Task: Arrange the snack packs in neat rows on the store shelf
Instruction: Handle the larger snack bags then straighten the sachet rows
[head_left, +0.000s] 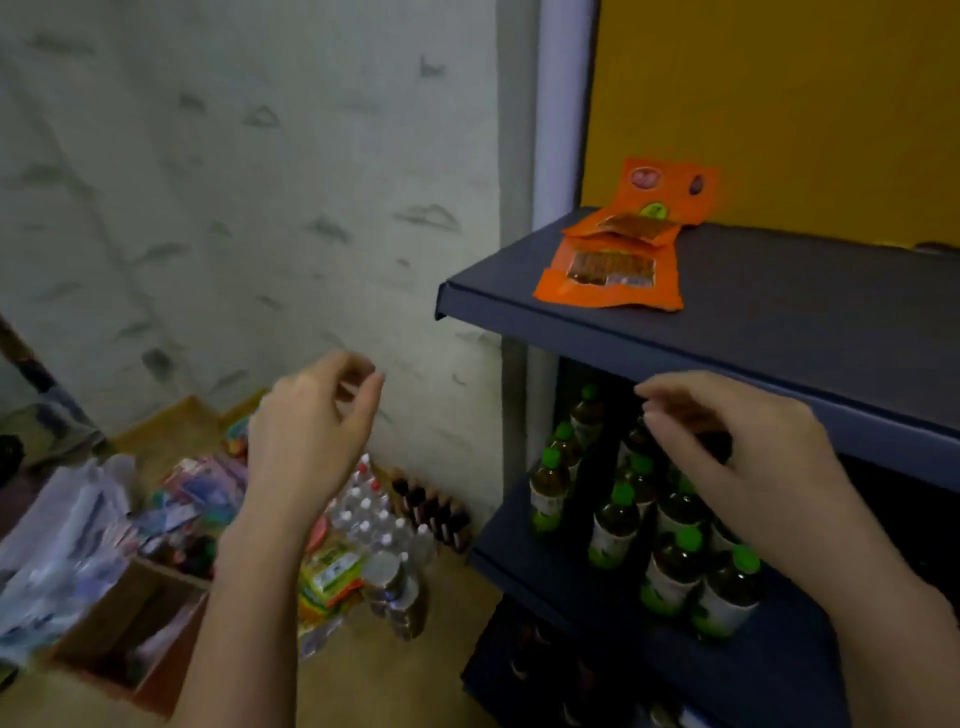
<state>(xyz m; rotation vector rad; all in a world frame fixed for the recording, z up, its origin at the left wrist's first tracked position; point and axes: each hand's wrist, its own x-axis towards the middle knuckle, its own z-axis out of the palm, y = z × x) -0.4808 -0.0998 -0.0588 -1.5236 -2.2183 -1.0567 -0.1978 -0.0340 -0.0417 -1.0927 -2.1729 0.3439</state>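
A few orange snack packs are seen on the upper shelf of the dark blue store rack, near its left end, at about 1 o'clock from the middle of the view. They are laid in a loose, overlapping file that runs from the front edge toward the yellow back panel, roughly along the 6-to-12 o'clock line. The front pack lies flat with its clear window up, and the rearmost is propped against the panel. Both hands are held below shelf level, apart from the packs. The left hand is raised before the wall, its grip loosely curled, with nothing seen between thumb and forefinger. The right hand is held just under the shelf's front lip, before the green-capped bottles on the lower shelf. Its grip is likewise loosely curled, and nothing is seen to be held. From the right hand the packs lie at 11 o'clock, over the lip; from the left hand they lie at 2 o'clock, farther off. The right hand is judged the nearer, so an upward reach over the edge is called for. More goods are kept in a cardboard box on the floor at 8 o'clock.
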